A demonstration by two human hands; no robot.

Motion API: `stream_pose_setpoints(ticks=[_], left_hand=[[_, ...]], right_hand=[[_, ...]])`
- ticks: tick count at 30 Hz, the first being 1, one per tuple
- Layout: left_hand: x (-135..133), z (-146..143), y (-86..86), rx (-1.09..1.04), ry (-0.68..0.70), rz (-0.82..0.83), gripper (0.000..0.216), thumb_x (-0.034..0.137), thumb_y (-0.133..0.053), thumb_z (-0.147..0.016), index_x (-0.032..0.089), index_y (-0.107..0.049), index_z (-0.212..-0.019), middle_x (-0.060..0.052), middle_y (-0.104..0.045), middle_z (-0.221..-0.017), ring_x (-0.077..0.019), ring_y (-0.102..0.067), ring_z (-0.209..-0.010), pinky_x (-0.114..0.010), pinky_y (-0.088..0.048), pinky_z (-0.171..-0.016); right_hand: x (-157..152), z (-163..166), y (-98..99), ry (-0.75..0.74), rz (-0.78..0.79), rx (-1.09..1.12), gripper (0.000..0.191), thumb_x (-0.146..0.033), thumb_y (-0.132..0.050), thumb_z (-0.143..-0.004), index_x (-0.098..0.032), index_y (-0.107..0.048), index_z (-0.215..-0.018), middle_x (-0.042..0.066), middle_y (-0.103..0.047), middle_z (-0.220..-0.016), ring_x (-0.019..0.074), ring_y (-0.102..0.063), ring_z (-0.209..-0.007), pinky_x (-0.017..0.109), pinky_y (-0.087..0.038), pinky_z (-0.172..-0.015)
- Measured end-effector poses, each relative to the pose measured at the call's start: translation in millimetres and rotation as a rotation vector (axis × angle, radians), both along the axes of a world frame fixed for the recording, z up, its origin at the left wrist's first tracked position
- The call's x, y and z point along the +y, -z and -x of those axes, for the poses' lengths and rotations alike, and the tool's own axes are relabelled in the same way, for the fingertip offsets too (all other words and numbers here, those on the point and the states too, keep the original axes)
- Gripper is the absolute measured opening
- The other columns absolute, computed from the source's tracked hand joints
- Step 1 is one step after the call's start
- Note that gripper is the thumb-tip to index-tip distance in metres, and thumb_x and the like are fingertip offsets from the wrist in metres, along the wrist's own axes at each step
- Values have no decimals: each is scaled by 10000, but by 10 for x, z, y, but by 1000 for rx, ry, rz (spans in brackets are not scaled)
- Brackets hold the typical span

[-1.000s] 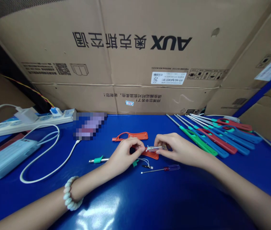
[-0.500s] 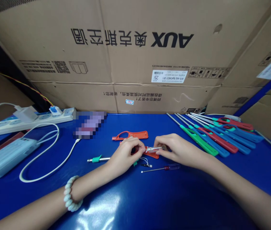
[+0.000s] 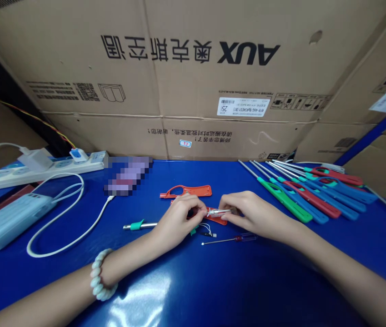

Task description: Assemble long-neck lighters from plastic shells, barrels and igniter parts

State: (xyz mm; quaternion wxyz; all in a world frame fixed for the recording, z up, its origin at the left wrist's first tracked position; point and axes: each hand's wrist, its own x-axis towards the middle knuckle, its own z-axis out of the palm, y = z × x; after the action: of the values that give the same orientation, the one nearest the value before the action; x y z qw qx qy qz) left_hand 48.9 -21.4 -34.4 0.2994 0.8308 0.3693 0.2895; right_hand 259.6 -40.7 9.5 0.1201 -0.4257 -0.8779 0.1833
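Note:
My left hand [image 3: 178, 219] and my right hand [image 3: 247, 212] meet at the middle of the blue table [image 3: 193, 281]. Both pinch a small clear tube-like part [image 3: 220, 211], the left at its left tip, the right along its right end. Under the part lies an orange plastic shell half [image 3: 217, 219]. A second orange shell half [image 3: 186, 191] lies just behind my left hand. A metal rod with a teal collar [image 3: 138, 225] sticks out left of my left hand. Thin wires with a black tip [image 3: 207, 232] lie below my fingers. A small red-handled screwdriver [image 3: 230, 239] rests in front of my right hand.
Several long-nosed lighters in green, blue and red [image 3: 302, 195] lie in a row at the right. A white power strip [image 3: 42, 167], a light blue power bank [image 3: 7, 221] and a looping white cable [image 3: 66, 213] occupy the left. Big cardboard boxes [image 3: 193, 77] wall off the back.
My hands lowered the clear part slightly onto the orange shell half, and my fingers closed in tighter around it. The view shifted a little.

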Motion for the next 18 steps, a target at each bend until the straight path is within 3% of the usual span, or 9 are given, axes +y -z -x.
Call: stream_pose_setpoints(ticks=[18], left_hand=[[-13, -11, -7, -88, -63, 140, 160, 208, -539, -836, 151, -641, -726, 0, -643, -695, -132, -545, -635, -233, -373, -576]], right_hand=[[-1, 48, 72, 10, -17, 40, 96, -215, -529, -890, -161, -569, -822, -2, -556, -667, 110, -469, -560, 216, -295, -545]])
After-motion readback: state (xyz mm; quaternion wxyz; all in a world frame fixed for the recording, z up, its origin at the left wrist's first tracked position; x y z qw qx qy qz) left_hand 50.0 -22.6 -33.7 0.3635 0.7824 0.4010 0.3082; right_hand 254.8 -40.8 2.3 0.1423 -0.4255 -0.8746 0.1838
